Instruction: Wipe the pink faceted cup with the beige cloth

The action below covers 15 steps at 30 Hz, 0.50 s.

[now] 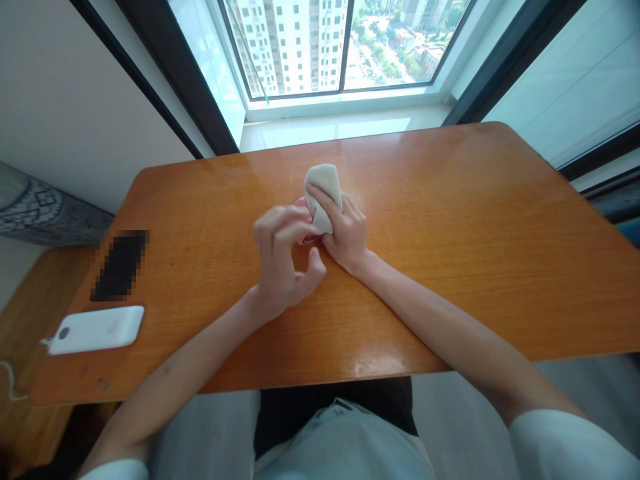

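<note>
Over the middle of the wooden table (450,213), my right hand (347,230) grips a folded off-white cloth (323,179), its fingers pressed around the lower part. A small pinkish-red thing (311,239) shows at the cloth's lower left, mostly hidden by my hands, so I cannot tell what it is. My left hand (285,257) is just left of the cloth, its fingers curled and its thumb held apart. Its fingertips reach the edge of the cloth and the red thing; whether they touch is unclear.
At the table's left lie a pixelated dark rectangular object (120,265) and a white oblong device (97,330) with a cable at its left end. A patterned fabric item (50,210) is beyond the left edge. A window (345,47) stands behind the table.
</note>
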Motion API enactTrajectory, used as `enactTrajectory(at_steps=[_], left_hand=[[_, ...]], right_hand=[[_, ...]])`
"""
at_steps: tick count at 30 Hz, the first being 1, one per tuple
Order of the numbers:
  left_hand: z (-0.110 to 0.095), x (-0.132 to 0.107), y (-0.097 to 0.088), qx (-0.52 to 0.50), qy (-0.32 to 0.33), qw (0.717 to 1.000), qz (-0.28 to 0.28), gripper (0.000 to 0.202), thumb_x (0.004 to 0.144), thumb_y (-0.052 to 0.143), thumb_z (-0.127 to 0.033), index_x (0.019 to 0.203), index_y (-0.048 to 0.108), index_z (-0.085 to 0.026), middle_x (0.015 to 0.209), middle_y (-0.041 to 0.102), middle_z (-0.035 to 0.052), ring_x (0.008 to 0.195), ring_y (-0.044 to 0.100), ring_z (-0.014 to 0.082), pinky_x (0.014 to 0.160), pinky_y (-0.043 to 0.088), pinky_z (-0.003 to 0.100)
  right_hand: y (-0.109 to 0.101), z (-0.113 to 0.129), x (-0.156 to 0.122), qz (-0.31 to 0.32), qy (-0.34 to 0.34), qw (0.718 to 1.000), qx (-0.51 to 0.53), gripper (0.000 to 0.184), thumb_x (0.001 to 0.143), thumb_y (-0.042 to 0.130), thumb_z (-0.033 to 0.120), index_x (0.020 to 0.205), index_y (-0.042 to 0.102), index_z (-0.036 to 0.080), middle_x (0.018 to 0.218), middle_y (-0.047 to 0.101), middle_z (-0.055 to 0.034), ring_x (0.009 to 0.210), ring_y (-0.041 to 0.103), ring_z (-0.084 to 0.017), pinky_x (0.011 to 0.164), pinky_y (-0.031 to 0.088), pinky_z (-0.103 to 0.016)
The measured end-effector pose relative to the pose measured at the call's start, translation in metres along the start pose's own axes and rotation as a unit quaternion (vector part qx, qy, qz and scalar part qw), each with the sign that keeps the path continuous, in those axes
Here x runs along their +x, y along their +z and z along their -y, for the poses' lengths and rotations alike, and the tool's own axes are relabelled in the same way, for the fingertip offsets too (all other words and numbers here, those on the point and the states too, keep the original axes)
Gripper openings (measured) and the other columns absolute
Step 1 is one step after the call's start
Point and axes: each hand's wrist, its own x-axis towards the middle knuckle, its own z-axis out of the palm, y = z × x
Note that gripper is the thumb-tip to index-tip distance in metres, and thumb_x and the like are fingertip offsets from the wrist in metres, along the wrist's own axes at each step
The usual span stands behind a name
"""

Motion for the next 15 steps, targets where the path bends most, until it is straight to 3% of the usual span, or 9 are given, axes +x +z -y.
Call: enactTrajectory(at_steps=[2,4,7,9,11,13,15], left_hand=[[0.016,0.010,0.011,0.009,0.022,0.999,-0.045,0.064,0.097,0.079,-0.041,0.152,0.048,-0.031,0.171,0.048,0.0151,0.160,0.050,0.0389,0.133,0.044,0.067],[0.033,0.016,0.022,-0.023,0.000,1.000,-0.021,0.082,0.096,0.080,-0.045,0.163,0.035,-0.031,0.176,0.040,0.0187,0.167,0.044,0.0419,0.130,0.048,0.066],[0.049,0.016,0.033,-0.092,0.004,0.995,0.040,0.095,0.096,0.079,-0.047,0.170,0.022,-0.034,0.178,0.040,0.0181,0.161,0.054,0.0379,0.126,0.055,0.059],[0.052,0.013,0.035,-0.103,0.011,0.992,0.070,0.100,0.095,0.080,-0.048,0.172,0.017,-0.036,0.175,0.046,0.0167,0.156,0.060,0.0356,0.128,0.055,0.059],[0.052,0.010,0.035,-0.100,-0.001,0.992,0.076,0.100,0.096,0.079,-0.047,0.173,0.017,-0.035,0.168,0.054,0.0150,0.151,0.064,0.0343,0.126,0.058,0.058],[0.052,0.009,0.036,-0.102,-0.023,0.992,0.068,0.096,0.098,0.077,-0.049,0.174,0.019,-0.033,0.158,0.062,0.0120,0.141,0.071,0.0325,0.118,0.063,0.055],[0.054,0.010,0.036,-0.102,-0.048,0.992,0.060,0.090,0.099,0.076,-0.053,0.171,0.026,-0.033,0.146,0.068,0.0088,0.127,0.077,0.0299,0.107,0.067,0.052]], right_hand=[[-0.001,0.002,0.000,-0.013,-0.037,0.999,-0.013,0.052,0.106,0.065,0.037,0.157,0.069,0.038,0.165,0.069,-0.0051,0.162,0.058,-0.040,0.136,0.049,-0.064],[0.000,0.003,0.000,-0.020,-0.051,0.998,-0.021,0.049,0.107,0.066,0.045,0.156,0.070,0.041,0.166,0.068,-0.0037,0.166,0.052,-0.042,0.143,0.035,-0.071],[0.000,0.002,0.001,-0.030,-0.058,0.997,-0.028,0.048,0.108,0.065,0.045,0.155,0.071,0.040,0.164,0.070,-0.0048,0.166,0.053,-0.044,0.146,0.019,-0.078],[0.000,0.000,0.003,-0.030,-0.062,0.997,-0.027,0.046,0.110,0.063,0.043,0.155,0.071,0.040,0.162,0.071,-0.0049,0.166,0.054,-0.042,0.145,0.022,-0.078],[-0.001,-0.003,0.005,-0.019,-0.063,0.998,-0.019,0.045,0.111,0.059,0.038,0.153,0.073,0.040,0.162,0.072,-0.0033,0.165,0.056,-0.039,0.144,0.034,-0.073],[-0.003,-0.005,0.006,-0.002,-0.072,0.997,-0.004,0.045,0.111,0.057,0.035,0.152,0.074,0.041,0.162,0.072,-0.0017,0.163,0.058,-0.037,0.140,0.045,-0.068],[-0.005,-0.006,0.007,0.013,-0.091,0.996,0.016,0.048,0.108,0.059,0.032,0.153,0.073,0.042,0.163,0.071,-0.0009,0.162,0.058,-0.038,0.138,0.048,-0.067]])
